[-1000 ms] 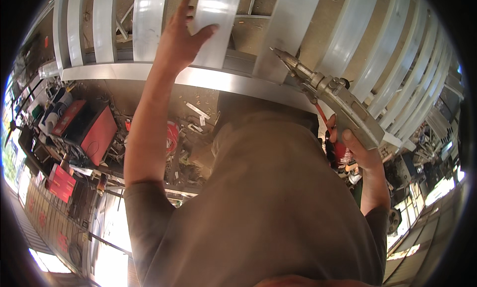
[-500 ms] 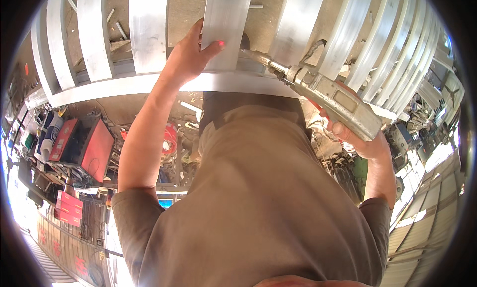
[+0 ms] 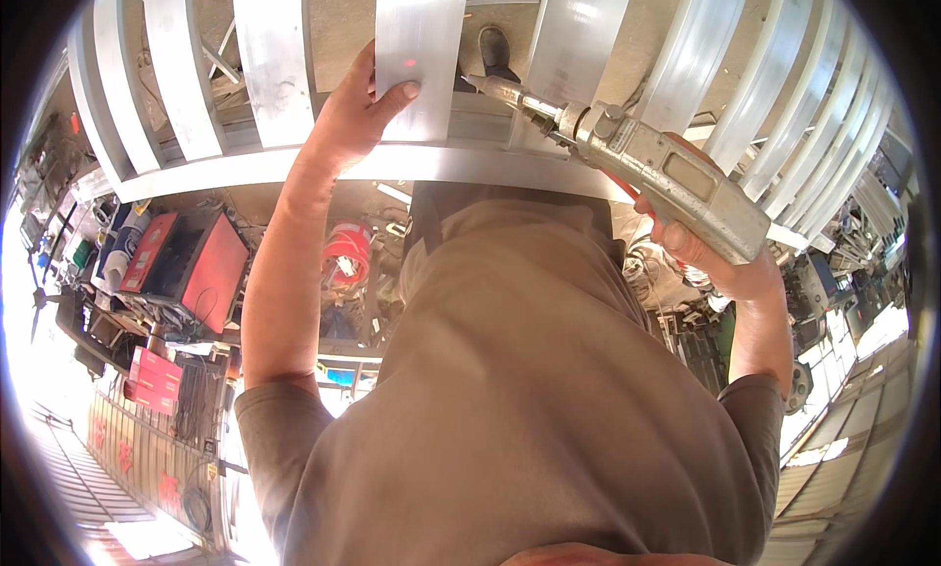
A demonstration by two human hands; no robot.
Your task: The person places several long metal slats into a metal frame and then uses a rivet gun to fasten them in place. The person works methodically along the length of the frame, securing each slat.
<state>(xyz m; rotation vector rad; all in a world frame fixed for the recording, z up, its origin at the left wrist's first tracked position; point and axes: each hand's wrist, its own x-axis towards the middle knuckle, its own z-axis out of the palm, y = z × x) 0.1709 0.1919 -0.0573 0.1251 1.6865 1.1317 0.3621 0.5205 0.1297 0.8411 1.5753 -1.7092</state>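
Observation:
My left hand point(image 3: 345, 115) is closed on the left edge of a wide flat metal slat point(image 3: 420, 37), with the thumb on its face and the fingers partly hidden behind. That slat meets a long pale metal rail point(image 3: 470, 164) running crosswise in front of me. My right hand point(image 3: 698, 257) is wrapped round the handle of a silver handheld laser welding gun point(image 3: 676, 174), held to the right of the slat. The gun's narrow nozzle points up and left, apart from the slat. A small red light spot shows on the slat just above my left thumb.
More metal slats point(image 3: 578, 47) stand in a row on both sides. A dark shoe point(image 3: 495, 51) shows between two of them. Behind the rail at left are a red and black machine point(image 3: 196, 267), a red tub point(image 3: 345, 254) and red boxes point(image 3: 153, 380). Scraps litter the floor.
The slats and my left hand sit slightly further left in view, and a shoe has come into sight. The red spot has moved from my left thumb tip onto the slat. Both grips are kept.

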